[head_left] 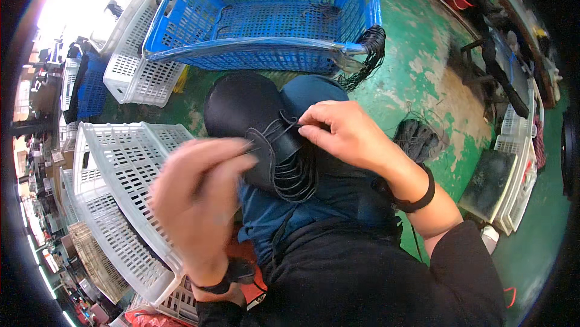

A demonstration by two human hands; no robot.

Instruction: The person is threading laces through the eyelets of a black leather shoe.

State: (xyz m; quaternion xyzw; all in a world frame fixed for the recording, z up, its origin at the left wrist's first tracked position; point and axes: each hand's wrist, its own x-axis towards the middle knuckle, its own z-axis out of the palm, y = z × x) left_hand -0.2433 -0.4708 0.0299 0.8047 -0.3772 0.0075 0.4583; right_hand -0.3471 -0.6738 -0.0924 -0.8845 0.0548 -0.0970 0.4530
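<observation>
A smooth black piece with a rounded end (238,106) rests on my lap; its exact kind I cannot make out. Thin black cord (269,134) loops across a flap on it. Below the flap hangs a bundle of black cords (296,176) in curved loops. My right hand (341,131) pinches a strand of the cord between thumb and fingertips, above the flap's right side. At the left edge of the piece is my left hand (202,188), its fingers bent and smeared by motion. Whether those fingers hold any cord I cannot tell.
A blue plastic crate (241,49) stands in front of me, dark cords draped over its right corner. White perforated crates (133,188) crowd my left side. A dark cord bundle (417,140) lies on the green floor (411,49) to my right.
</observation>
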